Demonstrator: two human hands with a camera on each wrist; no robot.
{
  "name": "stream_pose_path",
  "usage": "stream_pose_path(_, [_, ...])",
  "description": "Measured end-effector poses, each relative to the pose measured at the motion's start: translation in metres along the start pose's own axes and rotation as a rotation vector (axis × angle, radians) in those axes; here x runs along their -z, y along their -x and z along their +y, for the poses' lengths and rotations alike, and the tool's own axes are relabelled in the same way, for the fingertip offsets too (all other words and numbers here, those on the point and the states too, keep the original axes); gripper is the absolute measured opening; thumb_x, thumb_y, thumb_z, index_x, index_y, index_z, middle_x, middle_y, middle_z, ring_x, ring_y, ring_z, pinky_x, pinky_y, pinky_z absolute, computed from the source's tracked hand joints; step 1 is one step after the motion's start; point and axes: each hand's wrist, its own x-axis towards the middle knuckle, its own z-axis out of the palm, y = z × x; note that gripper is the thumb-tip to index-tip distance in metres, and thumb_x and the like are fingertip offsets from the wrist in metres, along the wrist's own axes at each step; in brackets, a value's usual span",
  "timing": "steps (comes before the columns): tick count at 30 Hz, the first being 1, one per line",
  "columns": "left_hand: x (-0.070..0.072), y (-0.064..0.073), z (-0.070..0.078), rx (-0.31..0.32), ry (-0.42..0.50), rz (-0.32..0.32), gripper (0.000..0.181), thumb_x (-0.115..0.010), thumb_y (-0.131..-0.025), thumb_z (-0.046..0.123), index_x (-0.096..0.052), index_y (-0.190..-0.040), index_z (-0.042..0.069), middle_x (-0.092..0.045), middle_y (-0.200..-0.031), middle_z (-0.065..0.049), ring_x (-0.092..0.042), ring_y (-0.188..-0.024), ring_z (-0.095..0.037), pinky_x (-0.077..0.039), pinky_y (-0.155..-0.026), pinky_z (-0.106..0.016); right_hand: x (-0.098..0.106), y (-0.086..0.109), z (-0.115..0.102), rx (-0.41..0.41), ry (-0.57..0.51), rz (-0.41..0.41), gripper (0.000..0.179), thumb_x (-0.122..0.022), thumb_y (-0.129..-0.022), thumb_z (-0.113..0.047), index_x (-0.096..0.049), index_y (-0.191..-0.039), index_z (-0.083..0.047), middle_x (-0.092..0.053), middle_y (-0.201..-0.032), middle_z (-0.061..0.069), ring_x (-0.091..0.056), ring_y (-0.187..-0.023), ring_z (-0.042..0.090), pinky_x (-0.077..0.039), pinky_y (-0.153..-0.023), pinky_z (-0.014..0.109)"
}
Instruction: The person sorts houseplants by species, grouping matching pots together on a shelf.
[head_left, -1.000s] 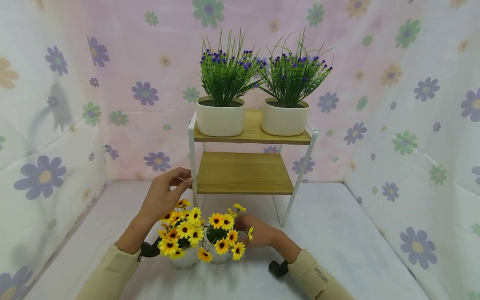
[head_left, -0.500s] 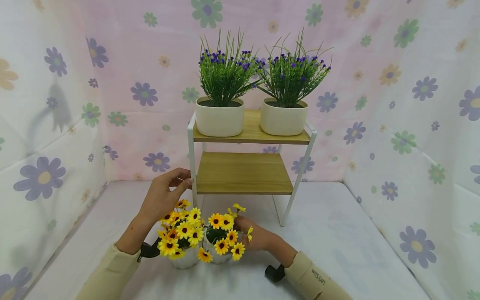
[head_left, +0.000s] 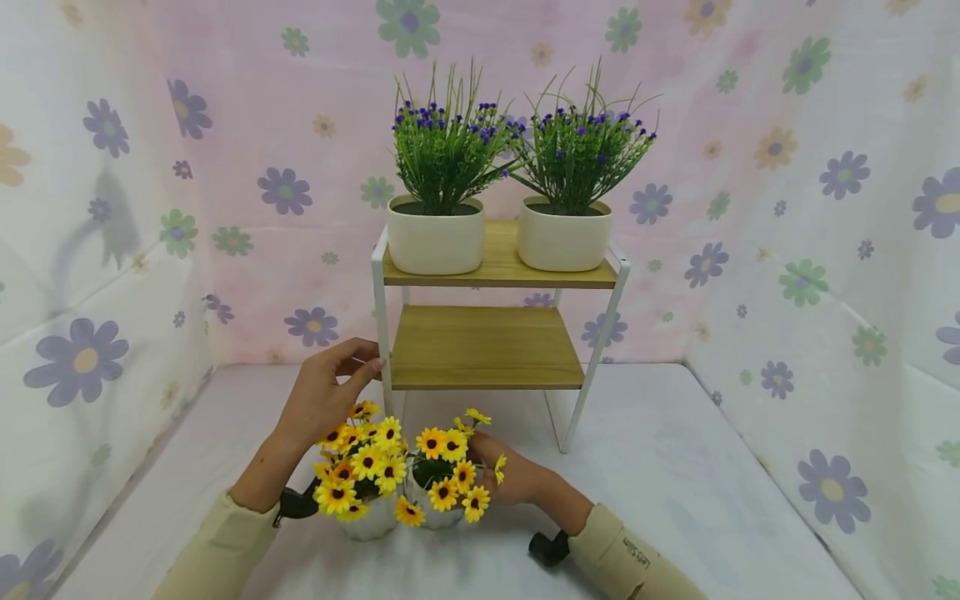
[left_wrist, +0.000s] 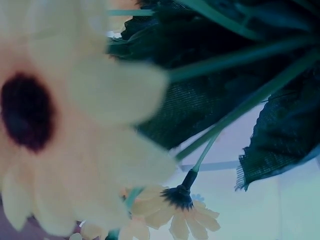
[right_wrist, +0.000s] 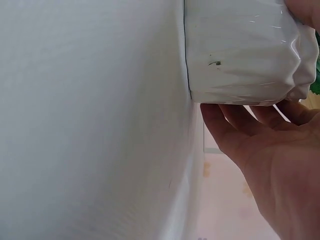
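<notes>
A two-tier shelf with wooden boards [head_left: 487, 347] and white metal legs [head_left: 380, 312] stands on the table. At its front left leg is my left hand [head_left: 317, 396], thumb against the metal and fingers curled behind it. My right hand [head_left: 517, 477] grips the right one of two small white flowerpots, partly hidden by its yellow flowers [head_left: 453, 444]. Seen from the right wrist, that white pot [right_wrist: 240, 55] sits on the white cloth, with several fingers along one side and the thumb opposite. Beside it stands the other pot [head_left: 372, 523]; a blurred yellow flower [left_wrist: 90, 120] fills much of the left wrist view.
Two cream planters, the left planter [head_left: 435, 240] and the right planter [head_left: 564, 237], stand on the top board with purple-flowered grass plants. White cloth [head_left: 697, 500] covers the table. Flower-patterned curtains [head_left: 300, 275] enclose the back and both sides.
My right hand and forearm have shifted very slightly left, still at the pot. The head view has drifted a little. My left hand stays at the shelf leg.
</notes>
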Motion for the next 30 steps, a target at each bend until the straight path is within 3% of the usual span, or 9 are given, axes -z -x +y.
stream_pose_path(6, [0.0,0.001,0.0,0.012,0.004,-0.004,0.02,-0.064,-0.108,0.016,-0.073,-0.124,0.006,-0.077,-0.106,-0.008,-0.077,-0.095,-0.028,-0.059,-0.091,-0.06,0.003,0.003,-0.006,-0.075,0.007,0.0,0.076,-0.036,-0.106,-0.063,-0.046,-0.146,0.001,-0.055,-0.142,0.019,-0.057,-0.127,0.016,-0.049,-0.113,0.037])
stream_pose_path(12, [0.0,0.001,-0.001,0.007,0.007,-0.006,0.021,-0.064,-0.108,0.016,-0.073,-0.124,0.006,-0.077,-0.106,-0.008,-0.077,-0.095,-0.03,-0.059,-0.091,-0.06,0.011,0.006,-0.008,0.002,0.064,0.029,0.103,-0.011,-0.1,-0.081,-0.039,-0.151,0.004,-0.052,-0.147,0.024,-0.057,-0.135,0.027,-0.049,-0.115,0.042])
stream_pose_path(21, [0.0,0.0,-0.001,0.007,0.008,-0.005,0.021,-0.064,-0.108,0.016,-0.073,-0.124,0.004,-0.077,-0.106,-0.009,-0.077,-0.094,-0.028,-0.059,-0.091,-0.06,0.026,0.007,-0.018,0.003,0.004,0.051,0.102,-0.019,-0.101,-0.08,-0.036,-0.154,0.005,-0.05,-0.15,0.024,-0.057,-0.137,0.031,-0.047,-0.116,0.044])
stream_pose_path(25, [0.0,0.0,0.0,0.013,0.011,-0.008,0.022,-0.064,-0.108,0.016,-0.073,-0.124,0.004,-0.077,-0.107,-0.009,-0.077,-0.094,-0.028,-0.059,-0.092,-0.061,0.037,0.007,-0.022,-0.003,-0.005,0.072,0.092,-0.041,-0.102,-0.074,-0.039,-0.154,0.003,-0.051,-0.149,0.022,-0.058,-0.134,0.03,-0.048,-0.115,0.043])
stream_pose_path(28, [0.0,0.0,-0.001,0.018,0.009,-0.011,0.022,-0.064,-0.108,0.016,-0.073,-0.125,0.004,-0.077,-0.107,-0.009,-0.077,-0.095,-0.029,-0.059,-0.093,-0.061,0.047,0.007,-0.025,-0.043,-0.045,0.093,0.08,-0.069,-0.1,-0.055,-0.043,-0.152,-0.001,-0.054,-0.147,0.018,-0.058,-0.133,0.028,-0.049,-0.114,0.041])
stream_pose_path(30, [0.0,0.0,-0.001,0.021,0.007,-0.01,0.022,-0.064,-0.108,0.016,-0.073,-0.125,0.004,-0.077,-0.107,-0.009,-0.077,-0.095,-0.029,-0.059,-0.092,-0.06,0.053,0.009,-0.027,-0.063,-0.064,0.096,0.078,-0.077,-0.097,-0.043,-0.042,-0.153,-0.001,-0.055,-0.147,0.017,-0.058,-0.133,0.027,-0.049,-0.113,0.04])
